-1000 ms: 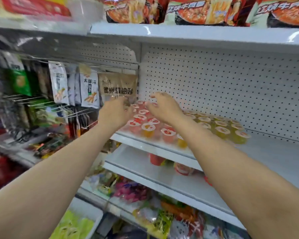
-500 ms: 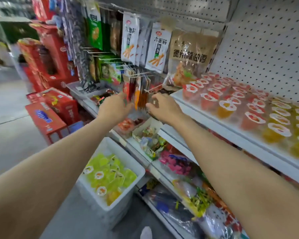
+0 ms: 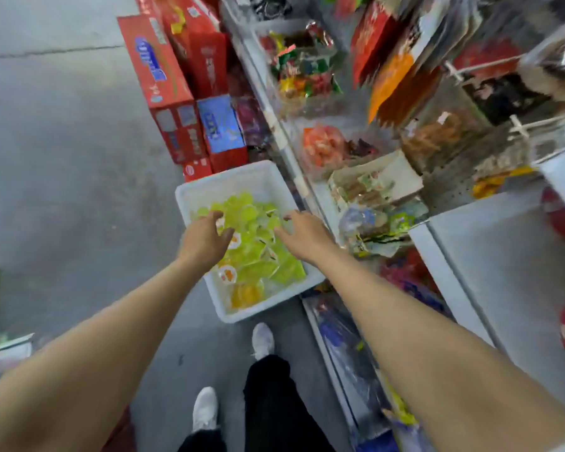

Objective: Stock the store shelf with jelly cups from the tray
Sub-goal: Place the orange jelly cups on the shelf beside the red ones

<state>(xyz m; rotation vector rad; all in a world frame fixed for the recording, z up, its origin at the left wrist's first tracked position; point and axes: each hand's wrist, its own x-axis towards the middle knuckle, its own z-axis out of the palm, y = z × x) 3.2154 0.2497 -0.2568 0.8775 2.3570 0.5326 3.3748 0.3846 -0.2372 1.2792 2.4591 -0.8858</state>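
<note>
A white plastic tray (image 3: pixel 242 177) stands on the floor beside the shelving, with several green and yellow jelly cups (image 3: pixel 258 249) heaped in it. My left hand (image 3: pixel 206 239) hovers over the tray's left side, fingers spread and relaxed, holding nothing. Over the right side of the tray is my right hand (image 3: pixel 304 234), also open and empty. Both arms reach down from the bottom of the view. The white shelf (image 3: pixel 503 256) is at the right edge; only a blurred red shape shows at its right edge.
Red cartons (image 3: pixel 163 83) and a blue box (image 3: pixel 221 125) stand on the floor behind the tray. Lower shelves on the right hold snack packets (image 3: pixel 372 187). My white shoes (image 3: pixel 263 340) are on the grey floor just in front of the tray.
My view swung from the jelly-cup shelf down to the floor tray. Both hands left the shelf and dropped down over the tray, empty.
</note>
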